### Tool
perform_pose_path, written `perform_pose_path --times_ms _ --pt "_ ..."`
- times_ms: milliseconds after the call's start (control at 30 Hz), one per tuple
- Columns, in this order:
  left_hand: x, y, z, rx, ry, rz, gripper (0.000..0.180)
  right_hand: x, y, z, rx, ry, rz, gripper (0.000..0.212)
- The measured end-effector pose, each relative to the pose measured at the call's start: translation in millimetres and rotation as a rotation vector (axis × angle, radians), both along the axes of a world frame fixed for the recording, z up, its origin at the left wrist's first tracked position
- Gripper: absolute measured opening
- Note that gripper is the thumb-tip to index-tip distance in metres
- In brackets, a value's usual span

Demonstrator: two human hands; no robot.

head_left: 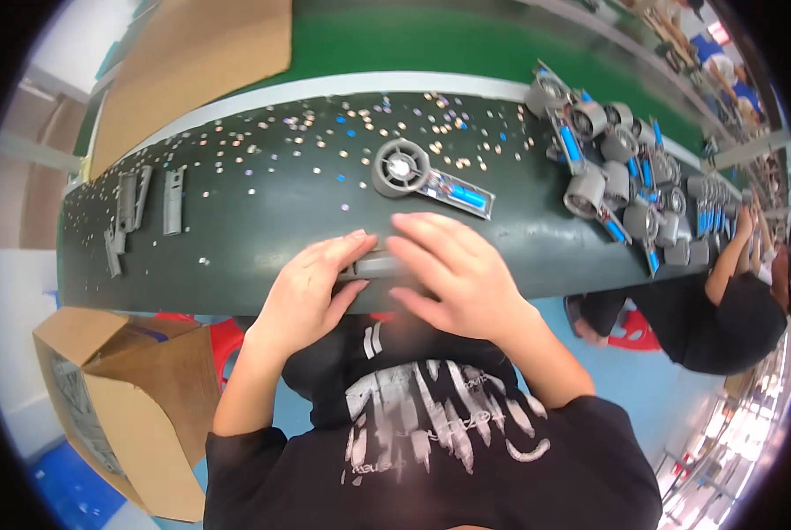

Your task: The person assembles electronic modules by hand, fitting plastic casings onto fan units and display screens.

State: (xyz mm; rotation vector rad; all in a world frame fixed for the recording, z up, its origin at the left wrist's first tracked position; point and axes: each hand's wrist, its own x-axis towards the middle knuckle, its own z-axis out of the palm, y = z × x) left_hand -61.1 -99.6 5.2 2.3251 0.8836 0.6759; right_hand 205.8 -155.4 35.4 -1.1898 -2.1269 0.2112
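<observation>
A long grey plastic shell piece [371, 266] lies level between my two hands, just above the table's near edge. My left hand [307, 287] grips its left end, thumb below and fingers above. Around the right end my right hand [453, 276] is curved, thumb below and fingers above, hiding that end. Beyond my hands lies a grey fan unit [402, 168] with a round housing. Its opened handle shows a blue cylindrical battery [468, 196] and some wiring.
Grey shell pieces [174, 201] lie on the dark table's left side. Small shiny discs [298, 140] are scattered along the far side. Several fan units [583, 192] are heaped at right. An open cardboard box [152, 433] stands lower left. A co-worker [722, 322] sits at right.
</observation>
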Motion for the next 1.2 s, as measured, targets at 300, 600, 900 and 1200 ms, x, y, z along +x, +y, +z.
perform_pose_path --times_ms 300,600,900,1200 --pt "54 90 42 0.002 -0.100 -0.231 0.091 50 -27 -26 -0.151 -0.085 -0.080 0.056" --pt "87 123 4 -0.174 -0.074 -0.335 0.077 82 -18 -23 -0.120 0.087 -0.086 0.059" --pt "87 121 -10 -0.227 -0.136 -0.297 0.070 109 53 -4 -0.093 0.067 -0.050 0.059" --pt "89 124 -7 -0.203 -0.134 -0.321 0.070 103 68 -13 -0.164 0.070 0.002 0.060"
